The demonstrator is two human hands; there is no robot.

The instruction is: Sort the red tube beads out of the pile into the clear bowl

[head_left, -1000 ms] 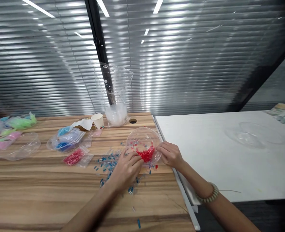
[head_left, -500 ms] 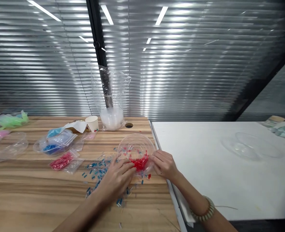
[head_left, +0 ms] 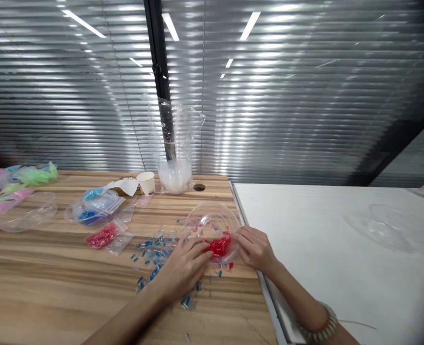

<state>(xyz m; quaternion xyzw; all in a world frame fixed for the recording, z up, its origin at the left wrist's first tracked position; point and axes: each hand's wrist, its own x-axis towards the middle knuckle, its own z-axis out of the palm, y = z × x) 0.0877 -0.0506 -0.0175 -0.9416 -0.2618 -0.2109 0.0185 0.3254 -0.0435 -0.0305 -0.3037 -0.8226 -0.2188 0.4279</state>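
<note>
A clear round plastic bowl [head_left: 212, 211] sits on the wooden table, with a heap of small red tube-like pieces [head_left: 219, 246] gathered at its near side. My left hand [head_left: 192, 256] is closed over the near left rim, its fingertips beside the red heap. On the opposite side, my right hand [head_left: 255, 247] pinches the right rim between thumb and fingers. Many small blue and clear pieces [head_left: 157, 251] lie scattered left of the bowl and under my left hand. One red piece [head_left: 231, 265] rests on the wood just outside the rim.
Left of the scatter lie a bag of red pieces [head_left: 103, 235] and a clear dish [head_left: 71, 215] with bags on it. A paper cup [head_left: 146, 183] and bagged plastic bowls [head_left: 176, 176] stand at the back. A white table [head_left: 305, 268] adjoins on the right, with clear lids [head_left: 380, 230].
The whole view has shifted, so everything appears farther right. Both hands stay at the bowl's rim, and the red heap looks much the same.
</note>
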